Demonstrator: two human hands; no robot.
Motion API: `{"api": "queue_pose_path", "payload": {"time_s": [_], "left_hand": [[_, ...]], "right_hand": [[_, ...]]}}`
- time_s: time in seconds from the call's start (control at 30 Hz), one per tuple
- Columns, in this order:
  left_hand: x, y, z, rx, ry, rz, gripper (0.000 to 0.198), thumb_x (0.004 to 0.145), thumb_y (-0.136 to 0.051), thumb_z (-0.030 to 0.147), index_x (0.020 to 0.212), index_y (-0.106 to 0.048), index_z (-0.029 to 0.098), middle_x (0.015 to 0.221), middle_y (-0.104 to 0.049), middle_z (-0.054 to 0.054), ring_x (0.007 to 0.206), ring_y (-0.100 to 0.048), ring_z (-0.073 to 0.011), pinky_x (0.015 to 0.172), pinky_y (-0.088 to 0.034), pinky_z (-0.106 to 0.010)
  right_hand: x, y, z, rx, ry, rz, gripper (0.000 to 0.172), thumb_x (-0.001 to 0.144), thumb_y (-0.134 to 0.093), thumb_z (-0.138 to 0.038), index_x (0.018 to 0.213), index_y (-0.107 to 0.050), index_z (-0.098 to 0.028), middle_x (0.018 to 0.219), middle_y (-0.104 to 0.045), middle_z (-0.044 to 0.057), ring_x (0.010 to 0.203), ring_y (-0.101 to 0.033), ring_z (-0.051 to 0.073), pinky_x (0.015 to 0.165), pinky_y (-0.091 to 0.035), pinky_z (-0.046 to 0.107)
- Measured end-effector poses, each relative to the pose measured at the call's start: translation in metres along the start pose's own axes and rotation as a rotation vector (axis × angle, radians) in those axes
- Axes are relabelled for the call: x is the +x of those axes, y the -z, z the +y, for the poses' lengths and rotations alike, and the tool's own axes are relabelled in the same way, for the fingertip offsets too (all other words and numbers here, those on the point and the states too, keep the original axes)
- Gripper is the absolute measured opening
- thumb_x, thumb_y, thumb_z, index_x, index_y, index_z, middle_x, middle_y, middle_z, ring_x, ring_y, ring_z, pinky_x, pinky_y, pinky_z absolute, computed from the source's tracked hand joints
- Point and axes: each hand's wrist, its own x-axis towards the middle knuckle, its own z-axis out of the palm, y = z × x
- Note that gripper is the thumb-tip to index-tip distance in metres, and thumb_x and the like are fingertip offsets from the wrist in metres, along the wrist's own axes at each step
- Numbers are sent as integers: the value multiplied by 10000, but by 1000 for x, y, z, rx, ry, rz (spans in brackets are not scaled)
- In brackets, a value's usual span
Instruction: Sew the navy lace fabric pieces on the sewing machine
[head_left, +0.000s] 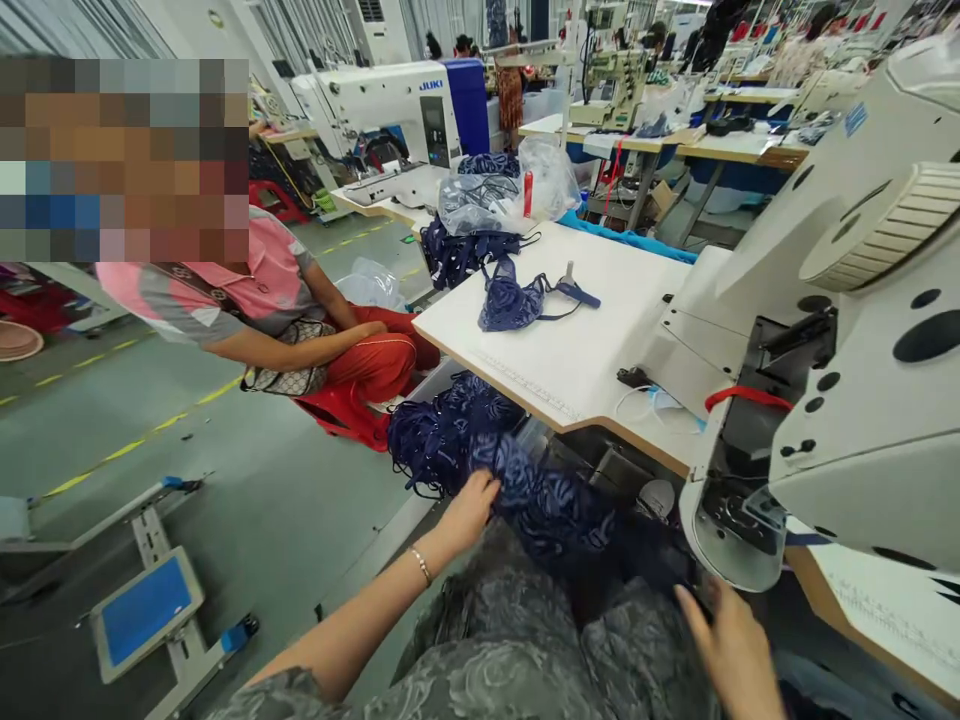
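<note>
Head view:
- Left hand [469, 508]: fingers closing tightly on the edge of the navy patterned cloth [559, 505], which is lying across the lap and running towards the right hand [731, 635].
- Right hand: thumb standing apart from fingers, blurring beside the white sewing machine [810, 210]; its grip cannot be told.
- Clear plastic bag [480, 208]: sitting at the white table's [540, 355] far end, containing greyish items, indistinct.
- Navy pile [442, 425]: resting below the table edge, hiding its support.
- Cloth's right end: disappearing into shadow.
</note>
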Motion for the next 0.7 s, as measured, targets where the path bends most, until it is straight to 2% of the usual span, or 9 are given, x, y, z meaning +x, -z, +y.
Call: {"api": "queue_pose_path", "payload": {"time_s": [0.03, 0.07, 0.1, 0.17, 0.27, 0.37, 0.5, 0.6, 0.7], "left_hand": [[-5, -10, -6, 29, -2, -55, 340, 916, -563, 222, 1247, -548, 147, 1289, -541, -122, 1215, -507, -272, 1003, -437, -505], [-8, -20, -11, 55, -3, -104, 352, 917, -586, 288, 1242, -550, 160, 1287, -545, -110, 1172, -539, -261, 971, -466, -494], [-8, -30, -16, 76, -4, -143, 372, 917, -592, 328, 1250, -545, 169, 1298, -540, -104, 1155, -552, -255, 958, -478, -489], [-4, -43, -25, 106, -4, -196, 389, 924, -583, 353, 1267, -534, 175, 1314, -530, -106, 1148, -556, -251, 954, -484, -486], [11, -52, -38, 121, -15, -249, 381, 925, -582, 353, 1254, -539, 166, 1288, -545, -105, 1121, -570, -243, 933, -498, -474], [23, -51, -46, 112, -30, -298, 351, 927, -581, 355, 1216, -558, 157, 1227, -577, -96, 1062, -596, -223, 891, -521, -442], [18, -31, -52, 97, -8, -289, 322, 936, -565, 365, 1182, -570, 157, 1161, -602, -86, 970, -619, -189, 826, -544, -392], [7, 6, -60, 119, 31, -201, 285, 933, -566, 307, 1185, -575, 172, 1071, -624, -60, 932, -615, -177, 823, -532, -369], [-4, 53, -74, 193, 96, -62, 357, 918, -508, 140, 1249, -581, 254, 1002, -626, -49, 981, -580, -194, 893, -481, -356]], "right_hand": [[2, -28, -6, -19, 31, 1, 470, 810, -536, -580, 1042, -611, -178, 974, -655, 172, 939, -643, 381, 795, -546, 503], [2, -57, -15, 2, 137, -85, 500, 827, -519, -503, 1182, -563, -154, 1127, -620, 195, 1060, -607, 380, 895, -510, 513], [-1, -84, -26, 8, 215, -192, 525, 849, -488, -384, 1326, -470, -168, 1277, -549, 178, 1186, -546, 342, 974, -471, 482], [-10, -130, -48, -82, 321, -380, 742, 775, -484, -163, 1478, -268, -261, 1488, -350, 106, 1364, -362, 295, 1062, -394, 457], [-16, -169, -67, -229, 322, -400, 956, 672, -479, -10, 1523, -123, -261, 1546, -217, 118, 1426, -219, 312, 1088, -356, 448], [0, -173, -69, -334, 360, -398, 918, 629, -456, 44, 1497, -280, -197, 1493, -325, 131, 1368, -353, 303, 1073, -382, 394], [39, -148, -72, -443, 374, -394, 716, 644, -403, 79, 1298, -579, -153, 1242, -587, 133, 1142, -563, 319, 973, -460, 436], [74, -132, -95, -453, 431, -391, 645, 659, -383, 85, 1156, -676, -203, 1157, -627, 106, 1030, -578, 334, 857, -490, 458], [116, -138, -134, -403, 535, -375, 586, 785, -361, 51, 1178, -667, -257, 1230, -592, 84, 1071, -533, 332, 878, -468, 470]]}}
